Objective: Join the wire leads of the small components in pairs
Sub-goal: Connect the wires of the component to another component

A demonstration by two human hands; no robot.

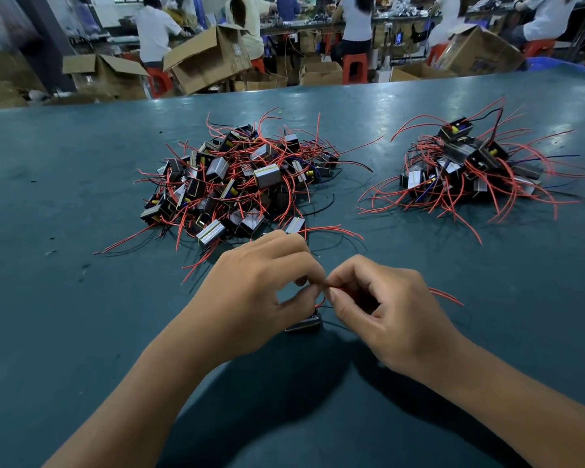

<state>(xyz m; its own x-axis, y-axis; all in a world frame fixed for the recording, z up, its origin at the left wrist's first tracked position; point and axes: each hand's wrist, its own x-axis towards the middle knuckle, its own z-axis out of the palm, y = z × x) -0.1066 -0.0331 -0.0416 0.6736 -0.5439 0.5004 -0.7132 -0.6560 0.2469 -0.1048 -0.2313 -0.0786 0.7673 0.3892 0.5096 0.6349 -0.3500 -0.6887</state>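
The left hand [260, 282] and the right hand [382, 309] meet fingertip to fingertip above the near middle of the desk [65, 197]. Each pinches thin red wire ends [325, 284] between thumb and forefinger, the other fingers curled in. How the wire ends lie against each other is hidden by the fingertips. From the pinch a red wire drops to a small dark component [304, 324] that lies on the desk just under the left thumb, partly covered by that hand. More red wire [448, 296] trails out from behind the right hand toward the right edge of the desk.

Farther from the person, just past the left hand's knuckles, sits a large pile of components [237, 180] with red and black wires tangled through it; its nearest pieces almost touch the left hand. A smaller pile [470, 167] lies toward the far right corner, well apart from the first, with bare green desk between them. Bare desk also lies to the left of the large pile and on both sides of the forearms. The near edge of the desk is cut off by the picture.

Beyond the far edge stand open cardboard boxes [206, 59], red stools [355, 67] and seated people [154, 28] facing away, blurred and cut off at the top.
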